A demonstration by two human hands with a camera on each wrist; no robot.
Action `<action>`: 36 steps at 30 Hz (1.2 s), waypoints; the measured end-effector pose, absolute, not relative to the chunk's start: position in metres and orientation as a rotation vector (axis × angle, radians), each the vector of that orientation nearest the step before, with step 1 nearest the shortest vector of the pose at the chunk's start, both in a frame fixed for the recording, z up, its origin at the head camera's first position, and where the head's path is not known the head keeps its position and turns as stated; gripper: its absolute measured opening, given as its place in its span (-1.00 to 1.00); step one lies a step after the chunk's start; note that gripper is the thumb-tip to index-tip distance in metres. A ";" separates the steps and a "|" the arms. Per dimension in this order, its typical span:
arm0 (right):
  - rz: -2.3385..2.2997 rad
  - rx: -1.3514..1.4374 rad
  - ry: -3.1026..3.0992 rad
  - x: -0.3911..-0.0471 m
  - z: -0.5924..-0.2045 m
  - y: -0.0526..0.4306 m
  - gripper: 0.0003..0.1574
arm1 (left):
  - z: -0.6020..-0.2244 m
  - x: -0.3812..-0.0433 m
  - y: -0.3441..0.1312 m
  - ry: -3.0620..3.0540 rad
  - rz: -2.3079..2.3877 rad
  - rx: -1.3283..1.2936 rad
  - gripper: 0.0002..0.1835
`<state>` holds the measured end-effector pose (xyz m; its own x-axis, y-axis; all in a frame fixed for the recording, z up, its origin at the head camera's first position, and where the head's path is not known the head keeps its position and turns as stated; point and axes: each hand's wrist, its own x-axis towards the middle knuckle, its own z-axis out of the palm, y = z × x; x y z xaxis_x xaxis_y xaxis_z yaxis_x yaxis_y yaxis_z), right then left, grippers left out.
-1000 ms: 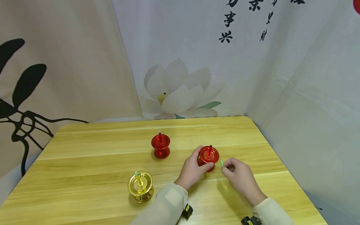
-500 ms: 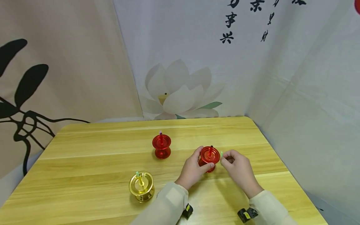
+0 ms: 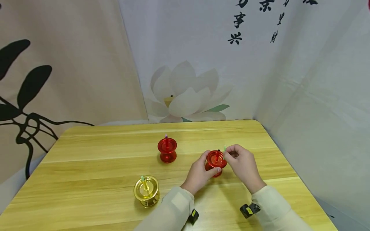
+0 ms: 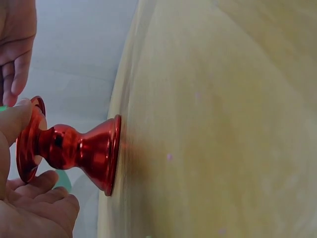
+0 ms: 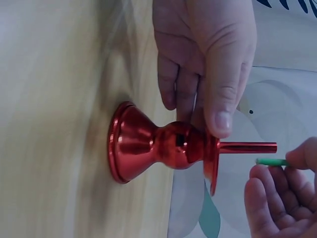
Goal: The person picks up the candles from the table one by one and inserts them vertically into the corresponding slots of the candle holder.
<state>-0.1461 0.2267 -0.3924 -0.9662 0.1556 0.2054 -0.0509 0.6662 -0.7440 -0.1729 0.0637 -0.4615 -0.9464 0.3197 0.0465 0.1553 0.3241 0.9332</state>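
Note:
A shiny red metal candle holder point(image 3: 214, 158) stands upright on the table, its waisted body carrying a dish and a thin central tube. My left hand point(image 3: 196, 176) holds it by the dish, thumb and fingers around the rim. Between thumb and fingers of my right hand point(image 3: 242, 165) is a small thin green stick point(image 5: 271, 162). In the right wrist view the stick's free end is close to the open top of the tube point(image 5: 250, 148), apart from it and slightly to one side.
Another red candle holder point(image 3: 168, 157), with a purple tip on its tube, stands farther back. A gold candle holder point(image 3: 149, 202) with a green tip stands front left. Both are on the wooden table point(image 3: 86, 166), with fabric curtains point(image 3: 188, 41) behind.
My right hand has moved up and left with the green stick, from beside the dish to near the top of the tube. My left hand keeps its hold on the candle holder.

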 end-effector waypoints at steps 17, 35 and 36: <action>1.197 -0.079 -2.571 -0.156 -0.377 0.218 -0.85 | -0.461 -0.173 0.063 2.422 1.671 0.423 -0.17; 1.209 -0.066 -2.585 -0.161 -0.381 0.214 -0.87 | -0.462 -0.174 0.064 2.454 1.672 0.462 -0.21; 1.211 -0.066 -2.588 -0.161 -0.382 0.214 -0.87 | -0.462 -0.174 0.064 2.453 1.670 0.457 -0.21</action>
